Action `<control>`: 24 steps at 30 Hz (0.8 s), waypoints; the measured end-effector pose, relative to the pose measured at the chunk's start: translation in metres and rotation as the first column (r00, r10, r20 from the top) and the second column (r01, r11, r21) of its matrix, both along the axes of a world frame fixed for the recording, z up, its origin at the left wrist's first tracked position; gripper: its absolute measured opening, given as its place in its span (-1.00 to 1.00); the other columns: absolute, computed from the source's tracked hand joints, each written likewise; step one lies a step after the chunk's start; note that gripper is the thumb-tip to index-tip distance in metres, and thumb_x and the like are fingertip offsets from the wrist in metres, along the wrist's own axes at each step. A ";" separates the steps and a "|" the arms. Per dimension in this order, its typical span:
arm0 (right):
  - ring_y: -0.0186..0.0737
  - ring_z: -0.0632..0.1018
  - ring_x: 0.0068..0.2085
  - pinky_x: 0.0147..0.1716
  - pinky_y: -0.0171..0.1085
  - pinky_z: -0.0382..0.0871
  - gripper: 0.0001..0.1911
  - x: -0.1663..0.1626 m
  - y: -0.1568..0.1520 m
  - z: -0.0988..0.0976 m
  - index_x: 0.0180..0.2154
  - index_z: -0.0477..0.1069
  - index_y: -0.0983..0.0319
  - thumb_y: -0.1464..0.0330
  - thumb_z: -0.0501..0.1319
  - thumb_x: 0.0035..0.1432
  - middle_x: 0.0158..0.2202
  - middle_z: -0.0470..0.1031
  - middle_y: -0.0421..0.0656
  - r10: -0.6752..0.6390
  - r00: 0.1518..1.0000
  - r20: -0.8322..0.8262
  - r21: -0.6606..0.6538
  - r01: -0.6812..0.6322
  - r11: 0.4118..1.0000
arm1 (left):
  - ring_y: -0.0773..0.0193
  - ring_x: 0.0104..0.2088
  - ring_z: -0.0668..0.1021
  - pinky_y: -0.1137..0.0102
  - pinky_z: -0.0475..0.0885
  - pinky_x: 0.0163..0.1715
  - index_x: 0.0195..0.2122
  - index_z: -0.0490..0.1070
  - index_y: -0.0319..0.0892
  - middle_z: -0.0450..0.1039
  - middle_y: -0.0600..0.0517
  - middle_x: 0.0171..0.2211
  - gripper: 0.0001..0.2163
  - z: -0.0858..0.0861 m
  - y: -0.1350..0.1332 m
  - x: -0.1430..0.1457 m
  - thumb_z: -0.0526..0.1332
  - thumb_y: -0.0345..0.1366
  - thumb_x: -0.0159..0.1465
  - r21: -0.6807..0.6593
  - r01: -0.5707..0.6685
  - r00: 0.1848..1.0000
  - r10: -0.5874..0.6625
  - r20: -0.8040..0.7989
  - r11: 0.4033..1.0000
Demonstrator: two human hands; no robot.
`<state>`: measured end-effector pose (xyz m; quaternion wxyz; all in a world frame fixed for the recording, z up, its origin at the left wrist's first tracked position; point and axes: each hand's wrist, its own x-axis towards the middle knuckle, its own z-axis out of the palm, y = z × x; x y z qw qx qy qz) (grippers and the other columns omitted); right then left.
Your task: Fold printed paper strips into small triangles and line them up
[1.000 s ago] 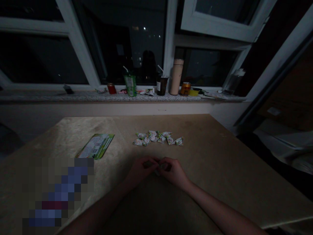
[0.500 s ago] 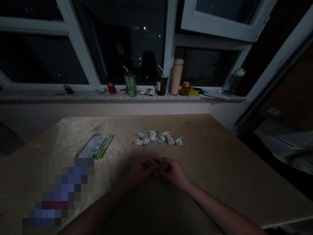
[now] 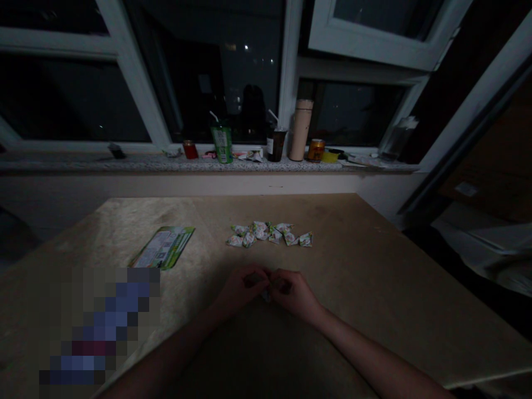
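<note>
Just on the near side of the wrapped candies [image 3: 261, 230], the left hand [image 3: 240, 285] and right hand [image 3: 296, 291] are meeting, fingertips pinching a small pale piece [image 3: 266, 296]; light, even pressure from both sides would probably be keeping it steadiest.

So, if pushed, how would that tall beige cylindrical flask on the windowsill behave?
Being tall and narrow, the beige flask would probably tip; its rounded sides might then let it roll. Weight is uncertain: the contents are hidden.
</note>
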<state>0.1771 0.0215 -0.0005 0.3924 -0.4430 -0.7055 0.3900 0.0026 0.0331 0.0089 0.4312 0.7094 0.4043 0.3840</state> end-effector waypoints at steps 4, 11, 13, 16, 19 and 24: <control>-0.45 0.23 -0.62 -0.64 -0.46 0.04 -0.86 0.000 0.000 0.000 -0.39 0.46 0.28 0.43 0.16 -0.05 -0.63 0.30 -0.30 0.021 0.999 -0.030 -0.039 -0.022 0.999 | 0.18 -0.26 0.55 0.37 0.41 -0.23 -0.42 0.44 -0.16 0.52 0.01 -0.30 -0.89 0.000 0.000 -0.001 0.21 -0.25 0.17 0.019 0.014 1.000 -0.013 -0.006 1.000; -0.43 0.22 -0.62 -0.63 -0.44 0.03 -0.85 0.001 0.004 0.000 -0.45 0.42 0.27 0.33 0.15 0.02 -0.61 0.30 -0.27 -0.001 0.997 -0.080 -0.053 -0.003 0.999 | 0.19 -0.27 0.54 0.37 0.40 -0.21 -0.38 0.45 -0.15 0.52 0.02 -0.31 -0.90 0.001 0.001 -0.001 0.19 -0.26 0.19 0.051 -0.002 0.999 0.004 -0.032 0.999; -0.40 0.27 -0.59 -0.61 -0.43 0.08 -0.83 0.001 0.004 0.001 -0.47 0.42 0.26 0.32 0.13 0.04 -0.60 0.32 -0.25 0.010 0.996 -0.090 -0.039 -0.014 0.999 | 0.19 -0.27 0.54 0.36 0.40 -0.20 -0.38 0.45 -0.14 0.52 0.03 -0.31 -0.90 0.001 0.000 -0.001 0.19 -0.26 0.19 0.060 -0.009 0.999 0.012 -0.041 0.998; -0.39 0.31 -0.56 -0.58 -0.43 0.12 -0.79 0.001 0.004 0.002 -0.50 0.39 0.26 0.31 0.10 0.08 -0.59 0.33 -0.23 0.015 0.993 -0.120 -0.035 -0.020 0.999 | 0.19 -0.27 0.54 0.36 0.40 -0.19 -0.39 0.46 -0.13 0.53 0.04 -0.30 -0.90 0.002 -0.001 -0.001 0.20 -0.24 0.18 0.072 -0.027 0.998 0.031 -0.056 0.997; -0.40 0.28 -0.57 -0.59 -0.43 0.10 -0.79 0.002 0.005 0.001 -0.50 0.38 0.26 0.31 0.10 0.11 -0.60 0.31 -0.25 -0.004 0.992 -0.128 -0.037 -0.001 0.999 | 0.18 -0.26 0.54 0.35 0.40 -0.19 -0.36 0.45 -0.12 0.52 0.04 -0.30 -0.90 0.003 -0.003 -0.001 0.19 -0.24 0.19 0.075 -0.056 0.996 0.060 -0.060 0.996; -0.41 0.20 -0.61 -0.62 -0.42 0.03 -0.79 0.002 0.007 -0.002 -0.50 0.35 0.25 0.28 0.14 0.10 -0.66 0.20 -0.31 -0.059 0.990 -0.131 -0.056 0.052 0.997 | 0.16 -0.25 0.54 0.35 0.42 -0.20 -0.33 0.44 -0.12 0.52 0.02 -0.29 -0.90 0.001 -0.004 0.000 0.20 -0.24 0.19 0.061 -0.086 0.995 0.089 -0.045 0.994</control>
